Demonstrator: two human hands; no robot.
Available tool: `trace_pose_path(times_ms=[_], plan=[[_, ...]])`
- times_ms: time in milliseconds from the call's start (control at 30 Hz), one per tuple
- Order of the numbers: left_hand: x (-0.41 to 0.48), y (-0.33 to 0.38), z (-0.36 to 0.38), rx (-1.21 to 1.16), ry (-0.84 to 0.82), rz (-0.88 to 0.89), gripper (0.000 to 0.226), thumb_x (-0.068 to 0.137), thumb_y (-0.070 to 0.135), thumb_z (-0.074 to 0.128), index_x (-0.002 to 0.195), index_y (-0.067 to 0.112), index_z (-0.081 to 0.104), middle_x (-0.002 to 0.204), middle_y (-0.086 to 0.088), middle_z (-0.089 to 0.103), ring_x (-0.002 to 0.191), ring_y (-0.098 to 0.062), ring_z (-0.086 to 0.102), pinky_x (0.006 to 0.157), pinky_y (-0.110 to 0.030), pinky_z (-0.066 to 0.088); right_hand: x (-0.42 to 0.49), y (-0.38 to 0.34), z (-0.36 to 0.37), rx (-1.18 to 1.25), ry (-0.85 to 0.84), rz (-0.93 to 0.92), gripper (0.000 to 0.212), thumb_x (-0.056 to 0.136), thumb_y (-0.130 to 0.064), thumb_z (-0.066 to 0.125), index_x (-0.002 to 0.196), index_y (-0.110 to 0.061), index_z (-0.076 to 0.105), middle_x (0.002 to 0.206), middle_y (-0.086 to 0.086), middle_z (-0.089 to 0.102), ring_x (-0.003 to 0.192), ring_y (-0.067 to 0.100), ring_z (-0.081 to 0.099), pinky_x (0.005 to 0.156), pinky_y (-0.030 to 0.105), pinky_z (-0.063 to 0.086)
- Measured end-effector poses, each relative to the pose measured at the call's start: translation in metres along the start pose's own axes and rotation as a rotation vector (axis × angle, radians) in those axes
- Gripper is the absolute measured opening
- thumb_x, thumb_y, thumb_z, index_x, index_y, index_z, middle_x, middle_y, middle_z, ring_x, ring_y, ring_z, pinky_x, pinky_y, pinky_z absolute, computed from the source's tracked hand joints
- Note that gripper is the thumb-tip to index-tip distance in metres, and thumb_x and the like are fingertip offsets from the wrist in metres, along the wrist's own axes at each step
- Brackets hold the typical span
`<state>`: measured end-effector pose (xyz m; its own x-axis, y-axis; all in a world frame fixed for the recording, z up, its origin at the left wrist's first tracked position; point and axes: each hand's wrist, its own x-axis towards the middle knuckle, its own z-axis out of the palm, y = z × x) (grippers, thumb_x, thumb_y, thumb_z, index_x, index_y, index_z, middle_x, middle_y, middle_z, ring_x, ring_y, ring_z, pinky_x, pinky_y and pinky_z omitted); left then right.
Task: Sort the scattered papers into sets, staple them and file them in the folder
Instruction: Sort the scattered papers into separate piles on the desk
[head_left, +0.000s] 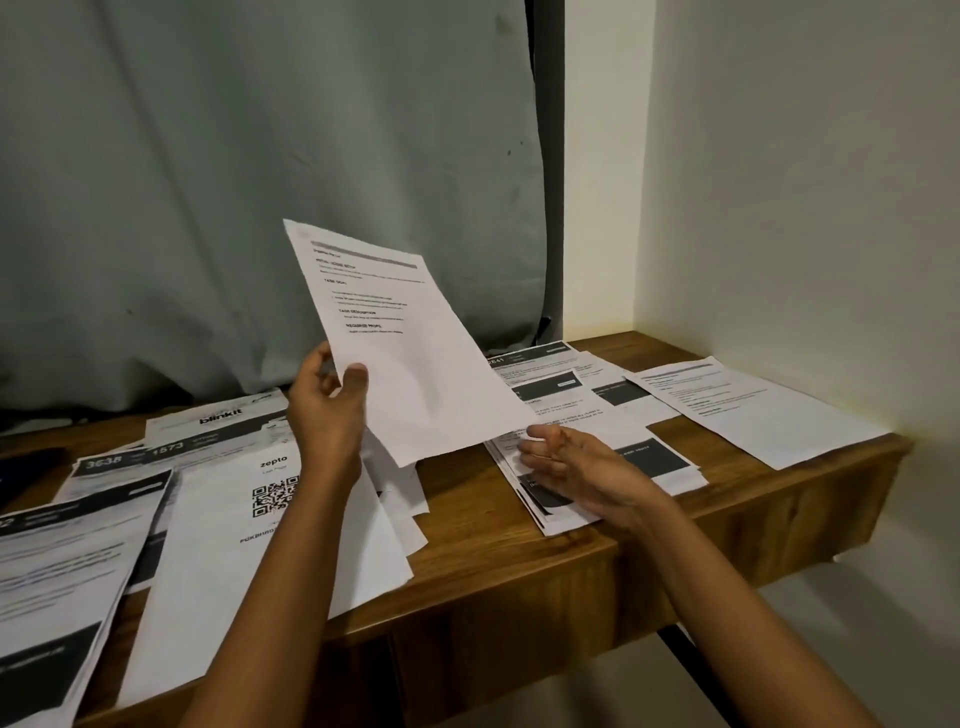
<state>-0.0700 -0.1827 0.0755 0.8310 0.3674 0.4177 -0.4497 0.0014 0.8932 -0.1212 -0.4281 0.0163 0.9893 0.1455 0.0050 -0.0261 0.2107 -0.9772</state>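
The left hand (324, 410) pinched the text-only sheet (405, 338) by its lower corner above the middle of the wooden table (519, 551), while the right hand (576, 457) was open-fingered over the table's dark-banner stack (613, 415); squaring it onto the similar sheet (753, 410) at the table's right end seemed best.

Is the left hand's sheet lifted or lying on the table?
Lifted: left hand pinches the sheet by its edge, above the table.

A lifted sheet (400, 332) hangs over the table (519, 561) between the left paper spread (218, 519) and the right stack (597, 426), curtain (260, 182) behind.
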Motion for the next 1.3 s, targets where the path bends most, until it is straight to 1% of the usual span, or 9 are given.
trace_pose_path(times_ms=[100,233,367,467,667,800,933,1167,1300], plan=[[-0.009,-0.011,0.014,-0.182,-0.075,-0.103,0.03,0.095,0.007,0.056,0.122,0.018,0.056,0.112,0.0,0.067,0.102,-0.018,0.066,0.089,-0.041,0.055,0.005,0.002,0.015,0.376,0.059,0.02,0.062,0.065,-0.036,0.073,0.117,-0.009,0.052,0.119,0.016,0.063,0.117,0.033,0.059,0.099,0.046,0.048],[-0.029,-0.028,0.04,-0.271,-0.178,-0.197,0.028,0.095,0.007,0.056,0.119,0.022,0.055,0.118,-0.004,0.066,0.106,-0.024,0.065,0.088,-0.044,0.055,0.006,0.001,0.018,0.478,0.304,-0.086,0.029,0.086,-0.008,0.066,0.112,-0.012,0.054,0.11,0.013,0.068,0.101,0.03,0.066,0.085,0.052,0.054],[-0.05,-0.044,0.065,-0.113,-0.292,-0.189,0.027,0.095,0.017,0.058,0.117,0.031,0.052,0.118,0.003,0.064,0.104,-0.016,0.063,0.091,-0.041,0.053,0.003,-0.002,-0.004,0.243,0.694,-0.155,0.037,0.089,-0.003,0.063,0.122,-0.013,0.049,0.114,0.005,0.061,0.1,0.023,0.062,0.073,0.034,0.058],[-0.067,-0.05,0.081,0.132,-0.447,-0.071,0.035,0.094,0.034,0.057,0.128,0.038,0.048,0.114,0.017,0.059,0.111,-0.014,0.058,0.094,-0.039,0.051,-0.005,-0.004,-0.038,0.106,0.867,-0.2,0.043,0.089,-0.007,0.063,0.129,-0.009,0.046,0.125,0.008,0.057,0.107,0.025,0.057,0.089,0.04,0.053],[-0.09,-0.068,0.115,0.488,-0.754,0.131,0.055,0.095,0.046,0.045,0.146,0.031,0.033,0.144,-0.001,0.047,0.128,-0.022,0.048,0.1,-0.039,0.047,-0.026,-0.018,-0.115,-0.009,1.111,-0.165,0.05,0.091,-0.013,0.06,0.135,-0.001,0.04,0.126,0.01,0.052,0.113,0.032,0.053,0.097,0.041,0.048],[-0.104,-0.08,0.132,0.745,-0.891,0.243,0.064,0.092,0.059,0.036,0.149,0.032,0.027,0.156,0.001,0.029,0.146,-0.022,0.018,0.117,-0.041,0.018,-0.028,-0.023,-0.165,-0.062,1.213,-0.113,0.056,0.092,-0.015,0.058,0.14,0.0,0.033,0.135,0.015,0.046,0.119,0.033,0.05,0.095,0.043,0.048],[-0.107,-0.093,0.14,0.947,-0.963,0.43,0.096,0.072,0.087,0.0,0.148,0.035,0.027,0.157,0.007,0.025,0.147,-0.013,0.012,0.12,-0.038,-0.002,-0.026,-0.033,-0.208,-0.198,1.28,-0.095,0.037,0.09,-0.007,0.054,0.125,0.003,0.047,0.111,0.01,0.055,0.095,0.03,0.055,0.06,0.028,0.048],[-0.106,-0.101,0.139,0.905,-0.964,0.396,0.118,0.054,0.096,-0.011,0.144,0.036,0.037,0.154,0.009,0.032,0.146,-0.012,0.016,0.12,-0.038,0.0,-0.021,-0.057,-0.251,-0.572,1.41,-0.06,0.045,0.091,0.005,0.049,0.133,0.006,0.034,0.129,0.026,0.049,0.116,0.041,0.051,0.089,0.04,0.044],[-0.109,-0.097,0.139,0.948,-0.988,0.371,0.084,0.075,0.081,0.018,0.144,0.036,0.037,0.154,0.009,0.032,0.146,-0.012,0.016,0.121,-0.039,0.003,-0.014,-0.058,-0.265,-0.715,1.398,0.008,0.054,0.087,0.009,0.055,0.134,0.006,0.03,0.128,0.028,0.049,0.114,0.042,0.053,0.089,0.043,0.046]])
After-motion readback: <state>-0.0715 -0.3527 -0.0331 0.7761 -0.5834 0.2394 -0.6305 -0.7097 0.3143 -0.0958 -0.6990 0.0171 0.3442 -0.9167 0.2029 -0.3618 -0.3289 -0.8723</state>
